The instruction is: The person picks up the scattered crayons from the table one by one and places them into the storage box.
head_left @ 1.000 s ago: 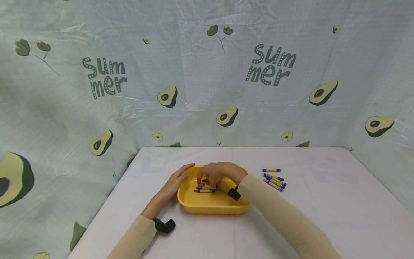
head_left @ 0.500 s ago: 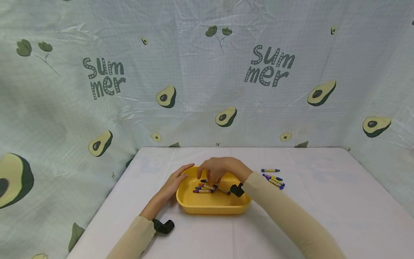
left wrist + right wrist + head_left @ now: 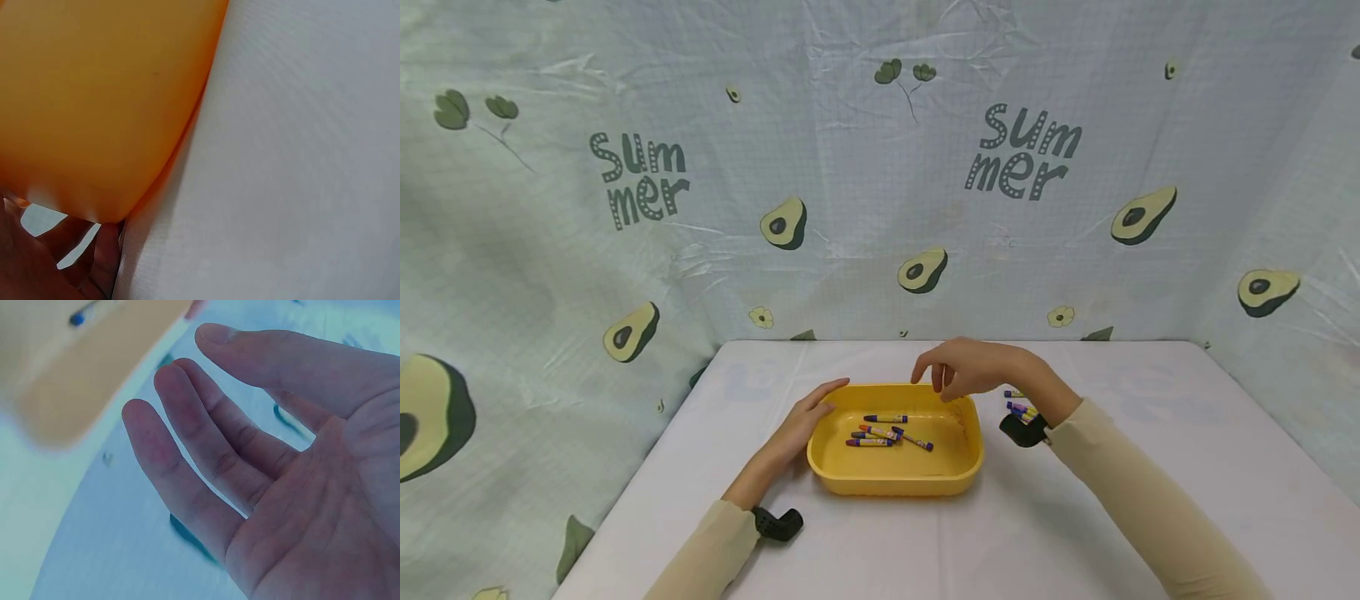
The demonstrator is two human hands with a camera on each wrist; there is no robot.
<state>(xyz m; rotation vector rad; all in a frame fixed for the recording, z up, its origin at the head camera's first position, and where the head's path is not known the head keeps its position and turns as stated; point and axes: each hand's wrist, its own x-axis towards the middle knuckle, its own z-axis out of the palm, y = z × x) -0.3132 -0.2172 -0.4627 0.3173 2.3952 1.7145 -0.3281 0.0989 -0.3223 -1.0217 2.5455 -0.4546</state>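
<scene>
My right hand is up and out of the shallow yellow plastic tray now, where a second ago its fingers were down among the crayons; it hovers above the tray's far right corner with nothing in it, fingers loosely spread and drooping, and the right wrist view shows the palm bare. So the crayon I was setting down is released: the purple-wrapped wax crayons in the tray lie loose on its floor, clear of my fingers, a small cluster left of centre. My left hand hasn't budged, flat against the tray's left wall with straight fingers, steadying it on the white tabletop; the left wrist view shows only the yellow wall close up. My right wrist now sits over the loose crayons on the tabletop just right of the tray, partly hiding them. I judge that drop as done and more crayons outside waiting.
</scene>
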